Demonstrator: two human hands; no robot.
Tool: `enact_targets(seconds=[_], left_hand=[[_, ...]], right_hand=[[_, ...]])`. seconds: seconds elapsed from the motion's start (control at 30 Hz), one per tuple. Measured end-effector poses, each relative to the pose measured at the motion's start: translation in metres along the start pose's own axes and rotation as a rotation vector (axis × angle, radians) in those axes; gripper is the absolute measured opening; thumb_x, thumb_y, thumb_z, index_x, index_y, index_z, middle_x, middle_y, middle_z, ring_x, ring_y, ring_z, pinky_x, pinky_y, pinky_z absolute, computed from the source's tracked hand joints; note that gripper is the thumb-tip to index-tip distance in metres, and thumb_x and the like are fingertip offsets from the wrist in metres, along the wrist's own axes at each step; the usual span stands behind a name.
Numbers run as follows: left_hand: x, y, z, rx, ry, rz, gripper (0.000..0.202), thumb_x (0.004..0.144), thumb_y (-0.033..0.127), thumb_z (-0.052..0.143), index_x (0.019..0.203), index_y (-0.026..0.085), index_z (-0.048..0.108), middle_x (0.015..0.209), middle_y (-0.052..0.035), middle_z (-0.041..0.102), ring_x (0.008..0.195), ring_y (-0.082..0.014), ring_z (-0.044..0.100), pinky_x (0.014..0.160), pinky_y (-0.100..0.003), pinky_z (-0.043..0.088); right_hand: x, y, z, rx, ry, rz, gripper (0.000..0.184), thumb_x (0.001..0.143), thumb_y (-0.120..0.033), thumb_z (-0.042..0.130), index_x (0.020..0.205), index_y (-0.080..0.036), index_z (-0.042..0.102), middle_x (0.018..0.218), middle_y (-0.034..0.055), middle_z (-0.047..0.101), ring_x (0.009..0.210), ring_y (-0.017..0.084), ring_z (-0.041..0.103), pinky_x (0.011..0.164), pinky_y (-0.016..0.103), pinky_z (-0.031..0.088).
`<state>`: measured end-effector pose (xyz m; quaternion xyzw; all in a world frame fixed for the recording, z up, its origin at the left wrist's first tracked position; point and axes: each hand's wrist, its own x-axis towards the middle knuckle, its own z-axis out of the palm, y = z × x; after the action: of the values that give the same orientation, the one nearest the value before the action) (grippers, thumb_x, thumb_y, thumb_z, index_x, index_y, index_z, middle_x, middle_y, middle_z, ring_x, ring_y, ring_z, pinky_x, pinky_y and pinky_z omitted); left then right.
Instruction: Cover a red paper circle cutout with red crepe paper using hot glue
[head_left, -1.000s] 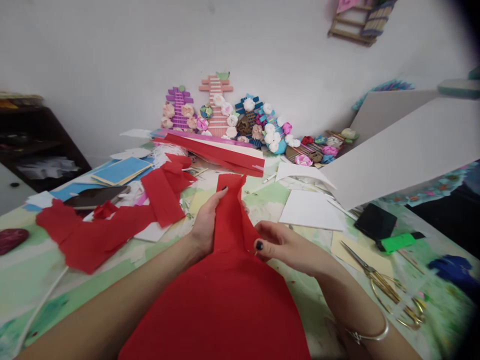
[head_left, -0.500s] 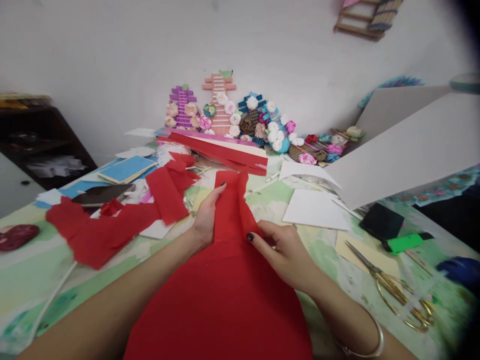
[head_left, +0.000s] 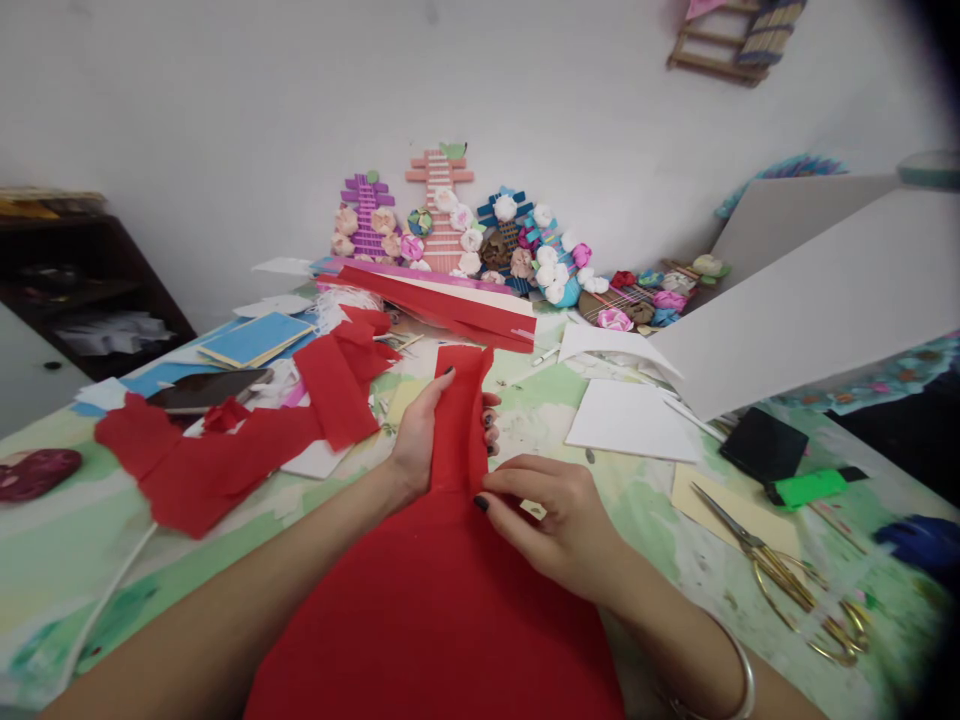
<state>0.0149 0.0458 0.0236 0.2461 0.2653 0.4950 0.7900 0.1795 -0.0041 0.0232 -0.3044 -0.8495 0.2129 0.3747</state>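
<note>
The red paper (head_left: pixel 450 610) is lying lengthwise, straight away from the person. Its wide end is spreading over the near edge of the table (head_left: pixel 67 580) and its far end is gathering into a narrow neck that is pointing at the wall. The left hand (head_left: pixel 416 445) is wrapping round that neck from the left, thumb lying along it and dark-nailed fingertips peeping out on the right, so it is closing on the paper. The right hand (head_left: pixel 559 525) is sitting nearer the body, just right of the sheet, pinching its right edge between thumb and forefinger where the neck is broadening out. The hands are working close together, the left ahead of the right along the paper's length. The paper is looking soft, matte and faintly crinkled, creasing where it is bunched. Scissors (head_left: pixel 780 575) are lying well off to the right, red scraps (head_left: pixel 217 460) to the left.
</note>
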Motion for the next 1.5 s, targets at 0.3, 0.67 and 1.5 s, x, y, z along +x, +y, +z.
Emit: enact_targets(seconds=[0.3, 0.67, 1.5], left_hand=[[-0.001, 0.003, 0.000, 0.034, -0.047, 0.024, 0.046, 0.085, 0.050, 0.047, 0.090, 0.008, 0.066, 0.069, -0.0077, 0.061, 0.062, -0.0180, 0.059, 0.059, -0.030, 0.051], [-0.009, 0.010, 0.007, 0.060, -0.072, 0.055, 0.036, 0.079, 0.036, 0.057, 0.099, 0.007, 0.065, 0.079, -0.0103, 0.067, 0.071, -0.0221, 0.065, 0.071, -0.036, 0.055], [0.007, 0.028, -0.017, 0.370, 0.202, 0.129, 0.012, 0.079, 0.013, 0.059, 0.080, 0.005, 0.068, 0.072, -0.0159, 0.073, 0.064, -0.0221, 0.070, 0.061, -0.031, 0.057]], right_hand=[[0.007, 0.000, -0.006, 0.319, -0.175, 0.303, 0.031, 0.080, -0.007, 0.056, 0.101, -0.021, 0.074, 0.091, 0.0029, 0.061, 0.065, 0.007, 0.052, 0.057, 0.020, 0.042], [0.006, 0.004, -0.008, 0.558, -0.177, 0.412, 0.029, 0.080, -0.013, 0.059, 0.105, -0.020, 0.071, 0.096, 0.0031, 0.065, 0.067, 0.008, 0.050, 0.059, 0.023, 0.039], [0.008, 0.004, -0.007, 0.439, -0.291, 0.343, 0.031, 0.080, -0.012, 0.059, 0.107, -0.022, 0.070, 0.096, 0.0026, 0.064, 0.070, 0.010, 0.051, 0.066, 0.025, 0.042]])
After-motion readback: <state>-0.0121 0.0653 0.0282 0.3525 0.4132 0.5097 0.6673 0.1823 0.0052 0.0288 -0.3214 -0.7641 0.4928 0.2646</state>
